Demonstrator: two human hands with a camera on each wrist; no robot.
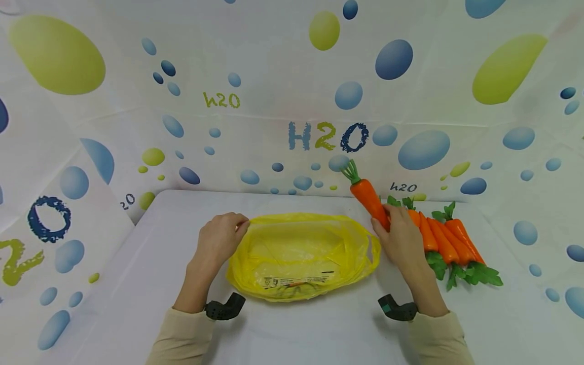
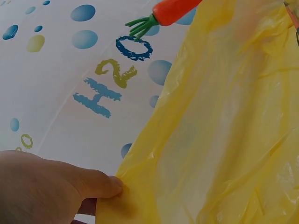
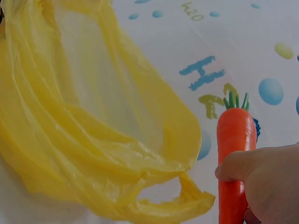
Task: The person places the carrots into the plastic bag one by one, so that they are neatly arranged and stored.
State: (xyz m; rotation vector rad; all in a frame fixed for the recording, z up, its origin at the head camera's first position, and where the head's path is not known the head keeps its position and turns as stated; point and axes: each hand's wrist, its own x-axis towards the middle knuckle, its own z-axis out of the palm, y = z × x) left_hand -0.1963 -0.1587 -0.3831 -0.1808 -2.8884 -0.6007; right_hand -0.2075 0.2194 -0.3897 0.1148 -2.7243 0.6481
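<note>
A white cloth backdrop [image 1: 292, 66] printed with blue and lime-green drops and "H2O" lettering stands beyond both hands' fingers, filling the far side. Below the fingers lies a worktop [image 1: 137, 284] under a smooth white covering. Between the two hands sits a thin, crinkled yellow plastic bag [image 1: 292, 248], its mouth spread wide in a long oval, with a loop handle [image 3: 177, 207] at the end nearest the right fingers. Just beyond the right hand, on its outer side, several orange carrots with broad green leaves [image 1: 449, 238] lie side by side, the hand covering part of the row. The left hand [image 1: 221, 235] has its thumb and fingers pinched together on the bag's rim at the left end. The right hand [image 1: 403, 235] has its fingers curled round a single glossy orange carrot with thin green stalks [image 1: 367, 197]; it tilts out past the fingertips, stalks pointing up and away, near the bag's right end and outside its mouth. Behind the fingers, a black wrist camera [image 1: 225, 306] is worn on the left wrist and another black camera [image 1: 398, 308] on the right. Small dark printing [image 1: 296, 281] marks the plastic between the hands.
</note>
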